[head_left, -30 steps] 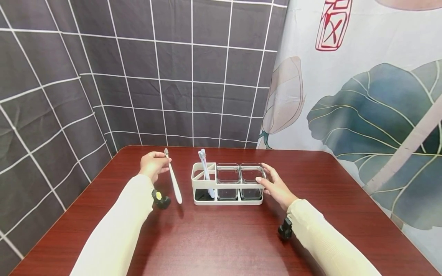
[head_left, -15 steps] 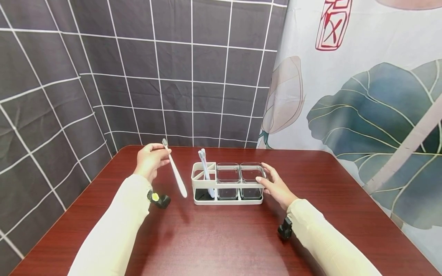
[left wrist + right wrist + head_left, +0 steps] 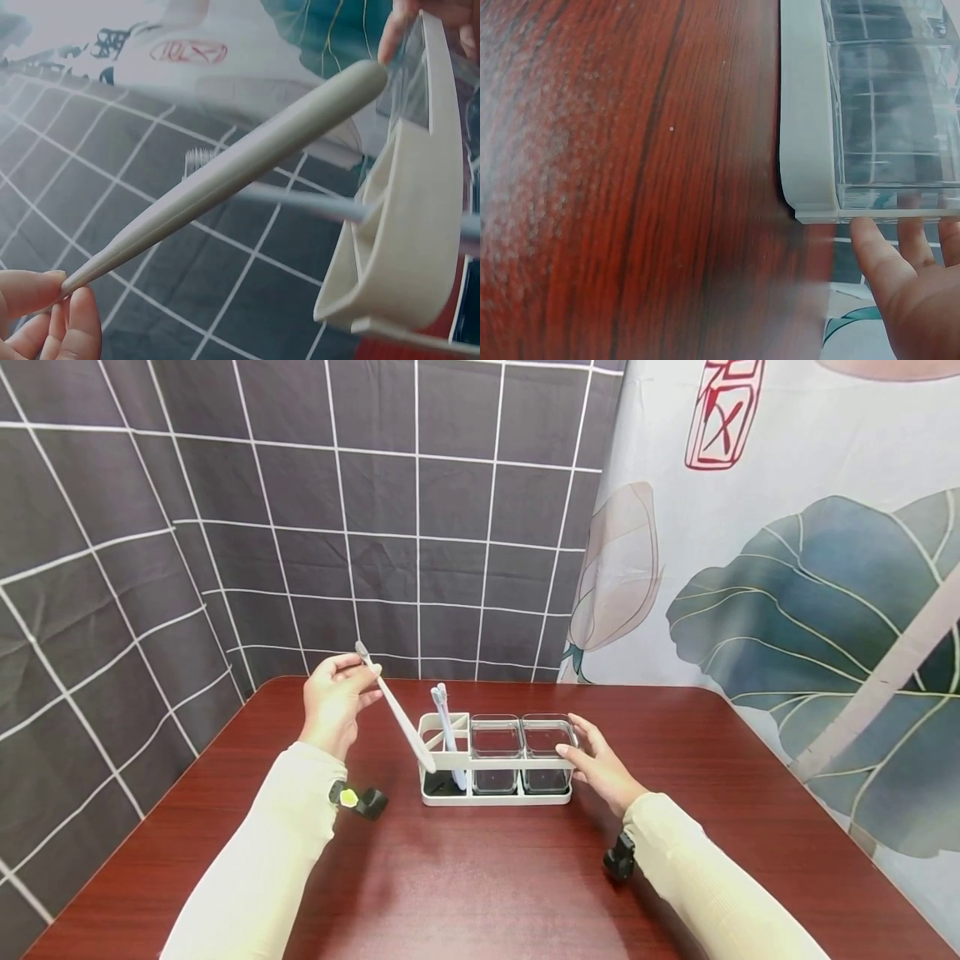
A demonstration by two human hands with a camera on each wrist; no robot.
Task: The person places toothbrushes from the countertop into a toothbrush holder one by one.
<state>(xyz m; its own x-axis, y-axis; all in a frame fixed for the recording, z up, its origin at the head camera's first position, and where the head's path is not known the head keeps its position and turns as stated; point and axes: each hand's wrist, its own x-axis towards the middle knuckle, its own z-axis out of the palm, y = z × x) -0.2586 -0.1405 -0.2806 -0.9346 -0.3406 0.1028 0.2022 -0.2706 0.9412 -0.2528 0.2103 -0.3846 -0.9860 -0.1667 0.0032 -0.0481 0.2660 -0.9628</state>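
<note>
In the head view my left hand (image 3: 336, 702) pinches a white toothbrush (image 3: 401, 718) near its head, in the air. The brush slants, its thick handle end lowest, overlapping the left part of a white toothbrush holder (image 3: 495, 800). Whether they touch cannot be told. The left wrist view shows thumb and fingertips on the thin neck of the toothbrush (image 3: 240, 165). Pale lilac toothbrushes (image 3: 450, 739), apparently two, lean in the holder's divided left section. My right hand (image 3: 603, 768) grips the holder's right end, thumb over the rim; its fingers press the side in the right wrist view.
Two clear square cups (image 3: 495, 739) sit in the holder's right part. It stands on a dark red wooden table (image 3: 480, 877). A grey gridded curtain (image 3: 375, 527) and a flower-printed cloth (image 3: 810, 593) hang behind the table.
My left hand has risen slightly, and the toothbrush has tilted further, its handle end swinging right and up to the holder. The right hand and holder have stayed still.
</note>
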